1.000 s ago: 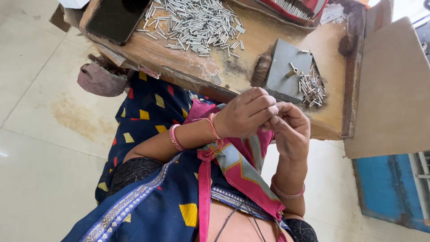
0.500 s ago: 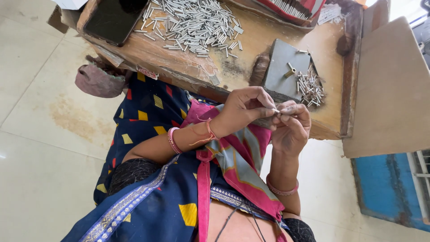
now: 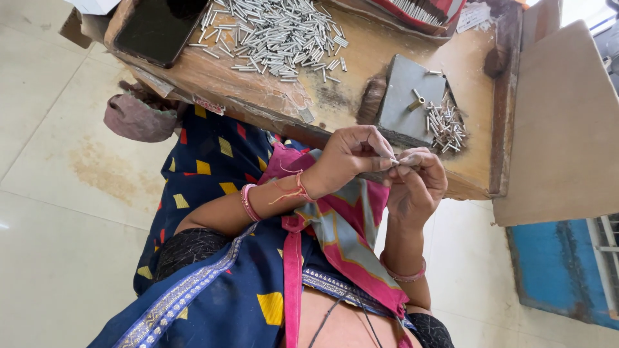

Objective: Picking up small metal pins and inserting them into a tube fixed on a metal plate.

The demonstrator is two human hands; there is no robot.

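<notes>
A person seated at a worn wooden work board (image 3: 393, 58) holds a small silvery metal piece (image 3: 401, 161) between both hands at centre frame, just below the board's near edge. The left hand (image 3: 351, 158), entering from the lower left with pink bangles at the wrist, is pinched on one end of the piece; the right hand (image 3: 419, 183), rising from the bottom of the frame, is cupped against it with its fingers closed on the other end.

Compared with a second ago, the two hands have drawn tighter, fingertip to fingertip, and the left hand has stretched further over the right. That suggests the work has passed from picking up to fine fitting at the fingertips, though the join itself is hidden by the fingers.

What shows of the piece is thin and pale. Its long axis appears to run roughly left to right across the frame, from one hand to the other; which end leads cannot be told.

On the board above, a loose heap of short silver metal tubes (image 3: 277, 29) fills the upper centre. A grey square metal block (image 3: 409, 100) sits right of centre, with a smaller cluster of silver pins (image 3: 445, 125) against its right side. A dark flat rectangular tray (image 3: 158, 29) lies at the upper left.
</notes>
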